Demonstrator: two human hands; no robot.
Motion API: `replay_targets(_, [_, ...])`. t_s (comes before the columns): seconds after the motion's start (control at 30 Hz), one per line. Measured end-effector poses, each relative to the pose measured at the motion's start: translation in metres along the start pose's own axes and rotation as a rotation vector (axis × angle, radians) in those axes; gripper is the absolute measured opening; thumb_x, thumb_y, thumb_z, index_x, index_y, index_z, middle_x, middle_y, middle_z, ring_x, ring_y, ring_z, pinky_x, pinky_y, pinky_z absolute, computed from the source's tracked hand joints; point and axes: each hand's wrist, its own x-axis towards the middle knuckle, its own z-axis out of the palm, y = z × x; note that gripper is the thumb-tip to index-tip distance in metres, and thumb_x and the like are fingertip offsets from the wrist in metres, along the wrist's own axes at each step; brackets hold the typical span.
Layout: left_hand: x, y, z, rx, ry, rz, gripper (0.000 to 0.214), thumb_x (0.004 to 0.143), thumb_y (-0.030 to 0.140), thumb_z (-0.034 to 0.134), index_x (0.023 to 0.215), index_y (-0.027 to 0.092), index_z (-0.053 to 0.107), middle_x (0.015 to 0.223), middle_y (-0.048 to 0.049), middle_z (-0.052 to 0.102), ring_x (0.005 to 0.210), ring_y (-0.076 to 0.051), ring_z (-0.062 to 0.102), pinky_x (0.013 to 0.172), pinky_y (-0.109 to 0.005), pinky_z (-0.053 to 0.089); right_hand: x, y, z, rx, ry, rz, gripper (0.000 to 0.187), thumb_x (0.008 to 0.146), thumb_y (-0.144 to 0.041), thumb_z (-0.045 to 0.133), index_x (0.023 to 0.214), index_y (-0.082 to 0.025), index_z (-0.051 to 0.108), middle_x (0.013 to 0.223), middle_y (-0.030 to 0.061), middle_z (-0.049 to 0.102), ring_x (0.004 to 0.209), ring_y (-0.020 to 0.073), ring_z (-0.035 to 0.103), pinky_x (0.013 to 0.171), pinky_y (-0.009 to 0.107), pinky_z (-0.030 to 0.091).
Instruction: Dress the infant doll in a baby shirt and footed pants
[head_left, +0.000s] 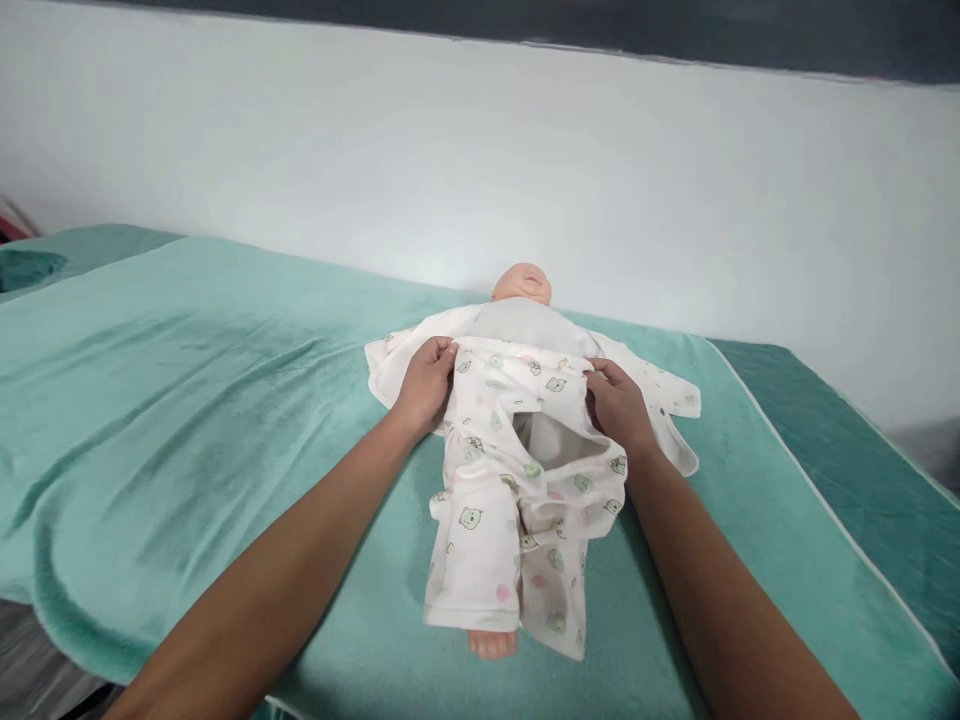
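Observation:
A baby doll [523, 283] lies on its back, its head toward the wall and one foot showing below a trouser leg. White baby trousers [480, 520] printed with green bears cover its legs and lower body, with an opening at the crotch. My left hand [429, 383] pinches the waistband at its left end. At the other end, my right hand [616, 400] grips the waistband, its fingers partly hidden by cloth. A matching white jacket [660, 392] lies spread under the doll, sleeves out to both sides. Pale grey cloth [525, 325] covers the doll's chest.
A green plush blanket [187, 400] covers the table, with wrinkles on the left and a darker green cover [840, 440] at the right. Behind the table stands a white wall [450, 150] with a dark band along its top.

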Motion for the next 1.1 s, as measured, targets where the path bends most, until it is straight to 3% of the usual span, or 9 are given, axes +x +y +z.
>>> replay_targets(0.1, [-0.003,0.0,0.001,-0.008,-0.042,-0.042,0.016,0.089,0.036,0.06,0.087,0.02,0.06,0.074,0.0003,0.06,0.066,-0.015,0.052,0.06,-0.025,0.04,0.0,0.006,0.0,0.053,-0.031,-0.045,0.029,0.064,-0.041,0.072,0.085,-0.022,0.063,0.056,-0.0055,0.057,0.053,0.0133,0.051,0.052,0.026,0.041])
replay_targets(0.2, [-0.007,0.001,0.0,0.126,-0.065,0.068,0.014,0.089,0.035,0.059,0.088,0.021,0.061,0.08,-0.0003,0.062,0.074,-0.015,0.054,0.065,-0.026,0.041,-0.002,0.012,-0.001,0.069,-0.016,-0.111,0.033,0.065,-0.046,0.076,0.085,-0.023,0.064,0.075,0.0005,0.07,0.071,0.0176,0.063,0.062,0.029,0.049])
replay_targets(0.33, [-0.008,0.003,-0.002,0.217,-0.053,0.171,0.012,0.089,0.033,0.058,0.094,0.022,0.063,0.093,-0.0017,0.064,0.087,-0.017,0.058,0.079,-0.029,0.046,-0.002,0.015,-0.001,0.082,-0.02,-0.104,0.032,0.068,-0.046,0.076,0.088,-0.023,0.067,0.084,0.0036,0.074,0.082,0.0215,0.068,0.067,0.032,0.052])
replay_targets(0.47, [-0.007,0.007,-0.004,0.252,-0.068,0.306,0.015,0.087,0.033,0.062,0.098,0.023,0.063,0.112,-0.0042,0.059,0.108,-0.019,0.057,0.098,-0.033,0.045,-0.003,0.015,-0.002,0.073,-0.038,-0.133,0.031,0.07,-0.044,0.074,0.091,-0.022,0.069,0.088,0.0045,0.075,0.082,0.0214,0.069,0.071,0.033,0.052])
replay_targets(0.6, [-0.005,0.009,-0.006,0.291,-0.114,0.327,0.015,0.085,0.032,0.064,0.097,0.024,0.063,0.124,-0.0056,0.054,0.122,-0.02,0.052,0.103,-0.034,0.043,-0.004,0.015,-0.003,0.016,-0.05,-0.212,0.026,0.077,-0.042,0.069,0.093,-0.021,0.07,0.091,0.0051,0.075,0.082,0.0197,0.068,0.076,0.034,0.051])
replay_targets(1.1, [-0.007,0.007,-0.009,0.342,-0.156,0.341,0.018,0.083,0.033,0.067,0.079,0.022,0.053,0.131,-0.0065,0.052,0.126,-0.022,0.049,0.107,-0.037,0.04,-0.002,0.018,-0.005,0.003,-0.114,-0.167,0.024,0.079,-0.043,0.063,0.09,-0.022,0.069,0.078,0.0009,0.07,0.067,0.0152,0.056,0.06,0.027,0.041])
